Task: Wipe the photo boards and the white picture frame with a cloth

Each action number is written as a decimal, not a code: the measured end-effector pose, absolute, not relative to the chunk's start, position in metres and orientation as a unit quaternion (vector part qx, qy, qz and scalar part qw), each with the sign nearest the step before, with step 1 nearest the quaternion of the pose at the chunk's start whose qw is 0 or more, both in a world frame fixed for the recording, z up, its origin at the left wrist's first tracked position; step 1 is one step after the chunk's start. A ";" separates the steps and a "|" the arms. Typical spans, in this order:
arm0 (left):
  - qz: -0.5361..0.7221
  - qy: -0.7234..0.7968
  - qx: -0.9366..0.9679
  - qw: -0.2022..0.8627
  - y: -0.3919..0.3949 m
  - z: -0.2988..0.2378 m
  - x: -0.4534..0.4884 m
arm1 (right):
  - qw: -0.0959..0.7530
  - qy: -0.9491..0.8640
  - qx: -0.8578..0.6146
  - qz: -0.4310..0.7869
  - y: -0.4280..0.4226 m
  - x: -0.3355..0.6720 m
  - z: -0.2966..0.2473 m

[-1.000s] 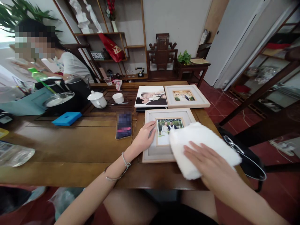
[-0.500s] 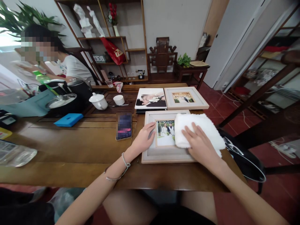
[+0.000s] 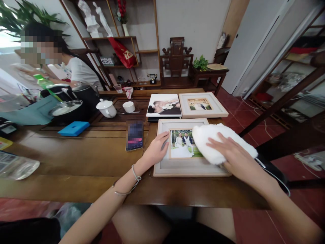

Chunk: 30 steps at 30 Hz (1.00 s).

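Observation:
A framed wedding photo [image 3: 183, 164] with a pale wooden border lies flat on the table in front of me. My left hand [image 3: 156, 149] rests on its left side, thumb and fingers apart, steadying it. My right hand [image 3: 227, 149] holds a folded white towel [image 3: 215, 134], fingers spread over the top. The towel covers the right part of the frame and reaches past its right edge. Most of the printed photo shows between the hands; its right end is hidden under the towel.
Behind lie a frameless photo panel [image 3: 164, 105] and another framed photo [image 3: 203, 104]. A phone [image 3: 134, 135], white teapot [image 3: 106, 108], white cup [image 3: 128, 107] and blue box [image 3: 74, 128] are to the left. A person [image 3: 82, 73] sits at the far left. The table's front edge is close.
My right hand has moved the towel to the right, baring more of the photo. My left hand stays at the frame's left side.

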<state>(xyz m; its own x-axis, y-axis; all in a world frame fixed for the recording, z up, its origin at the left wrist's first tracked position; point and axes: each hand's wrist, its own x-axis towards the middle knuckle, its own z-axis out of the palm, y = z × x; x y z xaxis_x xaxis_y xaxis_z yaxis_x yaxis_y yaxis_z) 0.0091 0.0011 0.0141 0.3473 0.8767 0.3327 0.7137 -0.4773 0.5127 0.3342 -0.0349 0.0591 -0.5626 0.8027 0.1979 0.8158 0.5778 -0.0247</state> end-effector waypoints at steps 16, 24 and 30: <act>0.298 0.490 0.807 0.141 0.000 0.016 0.010 | 0.039 -0.923 -0.382 0.014 -0.071 0.307 0.081; 0.293 0.486 0.812 0.135 0.001 0.014 0.010 | 0.027 -0.912 -0.408 0.041 -0.015 0.309 0.068; 0.295 0.484 0.813 0.129 0.001 0.014 0.011 | 0.141 -0.907 -0.395 0.039 0.049 0.290 0.072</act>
<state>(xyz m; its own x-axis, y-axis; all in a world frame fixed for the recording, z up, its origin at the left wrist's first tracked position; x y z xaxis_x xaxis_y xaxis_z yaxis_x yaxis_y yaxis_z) 0.0105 0.0011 0.0136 0.3564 0.8641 0.3554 0.7115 -0.4976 0.4962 0.2902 0.0493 0.0724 -0.6481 0.7277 0.2247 0.7055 0.6848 -0.1826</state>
